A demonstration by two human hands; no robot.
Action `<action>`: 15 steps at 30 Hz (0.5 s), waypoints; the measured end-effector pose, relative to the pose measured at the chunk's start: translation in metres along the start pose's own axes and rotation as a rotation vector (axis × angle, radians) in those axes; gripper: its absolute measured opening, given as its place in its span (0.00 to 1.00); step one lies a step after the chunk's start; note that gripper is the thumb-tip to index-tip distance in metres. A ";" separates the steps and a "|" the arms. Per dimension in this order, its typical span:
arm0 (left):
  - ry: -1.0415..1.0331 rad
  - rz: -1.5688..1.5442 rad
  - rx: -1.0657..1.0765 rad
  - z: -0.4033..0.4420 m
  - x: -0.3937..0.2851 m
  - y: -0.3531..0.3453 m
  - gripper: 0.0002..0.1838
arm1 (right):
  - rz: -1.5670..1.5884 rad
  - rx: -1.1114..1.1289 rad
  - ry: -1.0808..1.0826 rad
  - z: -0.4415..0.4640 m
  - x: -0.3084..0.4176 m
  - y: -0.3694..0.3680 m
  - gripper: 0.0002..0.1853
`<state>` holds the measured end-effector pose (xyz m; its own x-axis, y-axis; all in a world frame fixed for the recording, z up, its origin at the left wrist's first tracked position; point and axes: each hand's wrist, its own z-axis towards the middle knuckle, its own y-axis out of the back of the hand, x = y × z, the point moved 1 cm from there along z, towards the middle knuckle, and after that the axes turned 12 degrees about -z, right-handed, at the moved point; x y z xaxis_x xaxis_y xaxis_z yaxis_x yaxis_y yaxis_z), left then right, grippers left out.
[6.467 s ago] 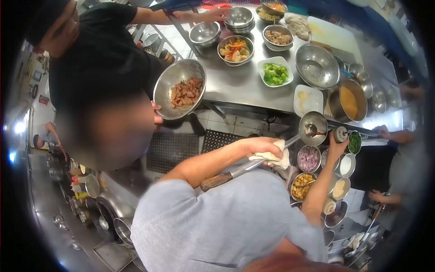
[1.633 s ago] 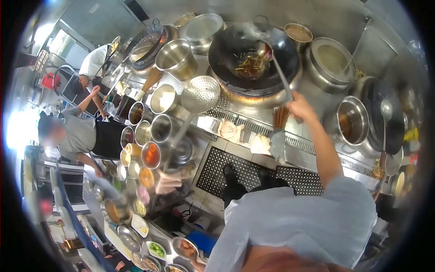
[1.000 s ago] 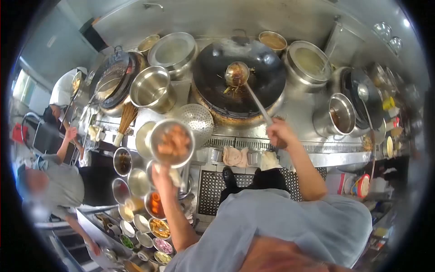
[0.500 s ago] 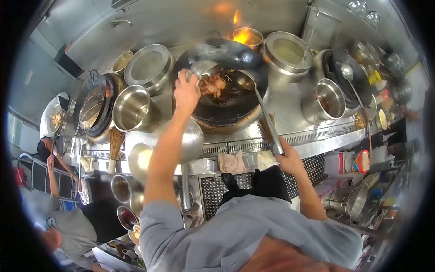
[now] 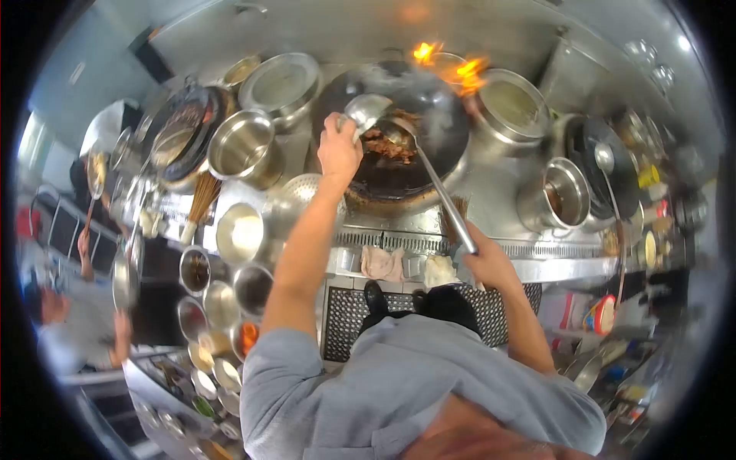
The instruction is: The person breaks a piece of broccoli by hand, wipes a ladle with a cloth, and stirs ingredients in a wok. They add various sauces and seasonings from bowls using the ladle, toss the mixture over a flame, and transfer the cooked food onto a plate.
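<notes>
A small metal bowl [image 5: 369,110] is tipped over the large black wok [image 5: 447,132], its rim pinched in the fingers of my left hand [image 5: 340,149]. Browned meat pieces [image 5: 389,149] lie in the bottom of the wok. My right hand [image 5: 489,257] is wrapped round the end of a long-handled ladle [image 5: 443,193], whose head rests in the wok among the meat. Steam rises from the wok's right side.
Flames [image 5: 468,73] burn behind the wok. Lidded pots [image 5: 280,86], an open steel pot [image 5: 244,149] and another pot with brown liquid [image 5: 556,201] flank it. A perforated strainer [image 5: 300,195] lies under my left forearm. A co-worker [image 5: 73,326] stands at left.
The meat has dropped from the bowl into the wok, and the bowl has been tilted further. The flames behind have grown wider. The co-worker at left has shifted.
</notes>
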<state>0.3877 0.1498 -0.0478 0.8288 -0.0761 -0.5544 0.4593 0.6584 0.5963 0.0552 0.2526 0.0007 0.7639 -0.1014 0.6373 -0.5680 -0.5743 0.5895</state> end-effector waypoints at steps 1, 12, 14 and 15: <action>0.033 0.029 -0.028 -0.010 0.004 0.009 0.15 | -0.308 -0.115 0.072 0.031 -0.017 -0.006 0.34; 1.304 -0.685 -1.252 -0.441 -0.132 0.250 0.20 | -0.368 0.150 0.843 0.038 0.001 -0.027 0.24; 1.352 -0.596 -1.498 -0.542 -0.177 0.243 0.17 | -0.518 0.332 1.049 0.029 0.015 -0.060 0.22; 1.381 -0.572 -1.578 -0.569 -0.205 0.243 0.17 | -0.526 0.349 1.078 0.025 0.022 -0.078 0.22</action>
<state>0.1473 0.7521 -0.1195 -0.2887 -0.4705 -0.8338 -0.6643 0.7256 -0.1794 0.1241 0.2751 -0.0433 0.1396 0.8275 0.5438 -0.0327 -0.5450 0.8378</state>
